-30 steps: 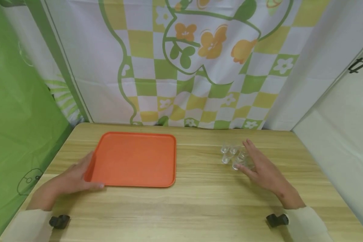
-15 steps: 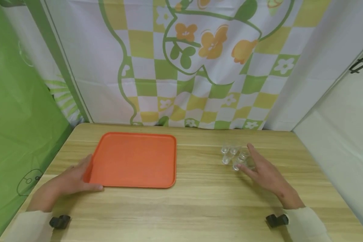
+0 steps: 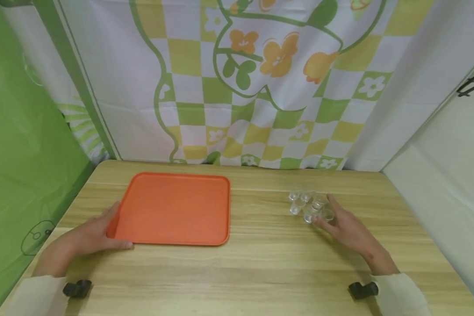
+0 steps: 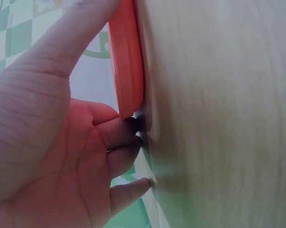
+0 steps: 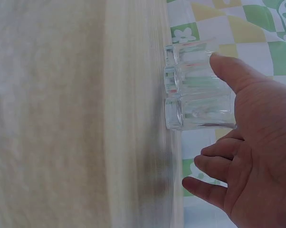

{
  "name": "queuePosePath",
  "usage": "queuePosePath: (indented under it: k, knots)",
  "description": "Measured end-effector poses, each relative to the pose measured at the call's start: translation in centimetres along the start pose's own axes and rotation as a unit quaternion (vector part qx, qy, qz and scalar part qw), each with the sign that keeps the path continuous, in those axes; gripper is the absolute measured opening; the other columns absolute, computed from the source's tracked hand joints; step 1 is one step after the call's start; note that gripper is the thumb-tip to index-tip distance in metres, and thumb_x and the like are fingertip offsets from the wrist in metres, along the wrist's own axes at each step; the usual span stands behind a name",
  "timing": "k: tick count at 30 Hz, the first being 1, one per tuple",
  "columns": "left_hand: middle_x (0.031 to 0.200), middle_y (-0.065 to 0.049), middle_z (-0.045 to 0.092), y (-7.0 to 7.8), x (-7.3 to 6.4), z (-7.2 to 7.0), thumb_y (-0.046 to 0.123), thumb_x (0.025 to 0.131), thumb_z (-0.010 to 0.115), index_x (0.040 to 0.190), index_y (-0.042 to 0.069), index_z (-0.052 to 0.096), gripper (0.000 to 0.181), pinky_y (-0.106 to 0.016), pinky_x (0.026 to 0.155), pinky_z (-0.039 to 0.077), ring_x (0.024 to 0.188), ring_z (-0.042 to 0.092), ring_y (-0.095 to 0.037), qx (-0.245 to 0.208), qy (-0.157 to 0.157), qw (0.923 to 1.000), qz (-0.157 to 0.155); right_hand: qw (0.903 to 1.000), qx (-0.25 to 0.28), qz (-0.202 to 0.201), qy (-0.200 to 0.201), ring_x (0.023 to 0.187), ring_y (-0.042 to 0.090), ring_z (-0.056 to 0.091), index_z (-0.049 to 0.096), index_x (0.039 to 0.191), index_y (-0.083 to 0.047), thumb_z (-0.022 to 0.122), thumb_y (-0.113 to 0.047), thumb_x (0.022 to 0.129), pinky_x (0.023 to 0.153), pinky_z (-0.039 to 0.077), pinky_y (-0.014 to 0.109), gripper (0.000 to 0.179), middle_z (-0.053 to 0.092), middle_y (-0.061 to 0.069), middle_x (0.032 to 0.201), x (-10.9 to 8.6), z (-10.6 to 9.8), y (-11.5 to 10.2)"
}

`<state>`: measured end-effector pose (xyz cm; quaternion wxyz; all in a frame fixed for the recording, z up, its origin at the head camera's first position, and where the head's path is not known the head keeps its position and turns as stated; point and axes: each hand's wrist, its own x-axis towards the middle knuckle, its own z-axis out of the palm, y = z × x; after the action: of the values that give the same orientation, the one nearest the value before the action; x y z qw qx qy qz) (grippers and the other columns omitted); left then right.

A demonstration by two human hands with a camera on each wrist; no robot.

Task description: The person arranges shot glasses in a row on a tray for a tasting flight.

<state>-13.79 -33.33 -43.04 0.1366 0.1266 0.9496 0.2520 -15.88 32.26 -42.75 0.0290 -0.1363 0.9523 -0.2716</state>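
Observation:
My left hand (image 3: pixel 88 235) lies around the near left corner of an orange rectangular tray (image 3: pixel 175 208), which is flat on the table. In the left wrist view, the fingers (image 4: pixel 119 156) are loosely bent beside the tray edge (image 4: pixel 126 71). The thumb extends along the near side. On the right, my right hand (image 3: pixel 349 230) is spread beside several small clear shot glasses (image 3: pixel 296 207), standing close together. Its thumb (image 5: pixel 228 69) is next to the nearest shot glass (image 5: pixel 202 111) in the right wrist view; whether it touches the glass, I cannot tell.
A wooden table (image 3: pixel 237 276) bears everything. Behind it hangs a checked, flowered curtain (image 3: pixel 260 123). Green cloth (image 3: pixel 27 145) borders the left side, and a white sheet (image 3: pixel 446 175) the right. Bare tabletop separates the tray from the glasses.
My right hand has lowered slightly and drawn its fingers closer around the nearest glasses. My left hand has shifted a little left at the tray corner. The tray stays in place.

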Motion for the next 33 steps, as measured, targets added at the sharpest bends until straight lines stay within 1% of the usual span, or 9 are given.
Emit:
queuePosePath:
  k: [4, 8, 13, 16, 17, 19, 22, 27, 33]
  knots:
    - [0.157, -0.046, 0.010, 0.09, 0.07, -0.06, 0.051, 0.084, 0.082, 0.160, -0.009, -0.002, 0.128, -0.078, 0.106, 0.026, 0.139, 0.021, -0.067, -0.017, -0.003, 0.9999, 0.003, 1.0000, 0.005, -0.005, 0.000, 0.115, 0.056, 0.059, 0.009, 0.161, 0.006, 0.059, -0.041, 0.106, 0.098, 0.045, 0.069, 0.089, 0.050, 0.042, 0.138, -0.18, 0.11, 0.09]
    - [0.156, -0.047, 0.011, 0.22, 0.00, -0.04, 0.053, 0.085, 0.081, 0.160, -0.009, -0.001, 0.128, -0.077, 0.106, 0.025, 0.138, 0.021, -0.068, -0.010, -0.001, 1.0000, 0.001, 0.9999, 0.006, -0.010, 0.001, 0.105, 0.049, 0.068, 0.014, 0.160, 0.008, 0.060, -0.037, 0.106, 0.092, 0.050, 0.067, 0.085, 0.061, 0.040, 0.125, -0.27, 0.06, 0.01]
    - [0.156, -0.047, 0.011, 0.30, -0.15, -0.10, 0.053, 0.085, 0.081, 0.160, -0.010, -0.002, 0.127, -0.078, 0.106, 0.025, 0.137, 0.021, -0.068, -0.008, 0.000, 1.0000, 0.000, 0.9999, 0.003, -0.010, 0.002, 0.105, 0.048, 0.068, 0.023, 0.160, 0.005, 0.060, -0.036, 0.106, 0.092, 0.049, 0.069, 0.078, 0.061, 0.038, 0.128, -0.34, -0.03, -0.03]
    - [0.156, -0.047, 0.011, 0.31, -0.17, -0.10, 0.053, 0.085, 0.081, 0.160, -0.010, -0.001, 0.127, -0.078, 0.106, 0.025, 0.137, 0.021, -0.068, -0.010, 0.001, 1.0000, 0.001, 0.9998, -0.008, -0.019, 0.009, 0.104, 0.046, 0.068, 0.038, 0.156, 0.003, 0.062, -0.035, 0.105, 0.089, 0.051, 0.067, 0.068, 0.065, 0.033, 0.123, -0.43, -0.17, -0.03]
    - [0.156, -0.047, 0.011, 0.31, -0.18, -0.11, 0.053, 0.085, 0.081, 0.160, -0.010, -0.001, 0.128, -0.078, 0.106, 0.024, 0.138, 0.020, -0.068, -0.012, 0.001, 0.9999, 0.001, 0.9997, -0.012, -0.021, 0.010, 0.097, 0.043, 0.070, 0.042, 0.153, 0.004, 0.062, -0.035, 0.105, 0.085, 0.054, 0.065, 0.065, 0.069, 0.030, 0.115, -0.46, -0.23, -0.05]
    - [0.156, -0.047, 0.010, 0.33, -0.17, -0.10, 0.053, 0.085, 0.081, 0.159, -0.010, -0.002, 0.128, -0.077, 0.107, 0.024, 0.138, 0.020, -0.068, -0.014, 0.001, 0.9999, 0.002, 0.9994, -0.019, -0.026, 0.016, 0.089, 0.034, 0.071, 0.050, 0.148, 0.003, 0.064, -0.035, 0.104, 0.079, 0.057, 0.059, 0.059, 0.074, 0.022, 0.106, -0.50, -0.36, -0.13]
    - [0.157, -0.047, 0.010, 0.34, -0.15, -0.11, 0.052, 0.085, 0.081, 0.159, -0.011, -0.002, 0.128, -0.077, 0.107, 0.024, 0.139, 0.019, -0.067, -0.017, 0.001, 0.9999, 0.004, 0.9988, -0.021, -0.038, 0.021, 0.082, 0.025, 0.070, 0.057, 0.142, 0.003, 0.067, -0.032, 0.102, 0.074, 0.058, 0.053, 0.054, 0.075, 0.015, 0.100, -0.51, -0.48, -0.19]
    - [0.157, -0.047, 0.009, 0.20, -0.08, -0.06, 0.052, 0.085, 0.082, 0.159, -0.011, -0.002, 0.128, -0.077, 0.108, 0.023, 0.139, 0.019, -0.067, -0.015, 0.000, 0.9999, 0.002, 0.9980, -0.016, -0.055, 0.028, 0.091, 0.032, 0.074, 0.068, 0.130, -0.001, 0.071, -0.029, 0.100, 0.078, 0.058, 0.057, 0.041, 0.075, 0.018, 0.109, -0.52, -0.54, -0.10]
    - [0.156, -0.047, 0.011, -0.15, 0.05, 0.06, 0.051, 0.084, 0.082, 0.159, -0.009, -0.002, 0.128, -0.077, 0.106, 0.027, 0.136, 0.024, -0.068, -0.001, -0.001, 1.0000, 0.003, 0.9980, -0.018, -0.051, 0.032, 0.088, 0.031, 0.074, 0.074, 0.117, -0.002, 0.073, -0.028, 0.098, 0.077, 0.059, 0.055, 0.033, 0.076, 0.016, 0.104, -0.59, -0.69, 0.05]
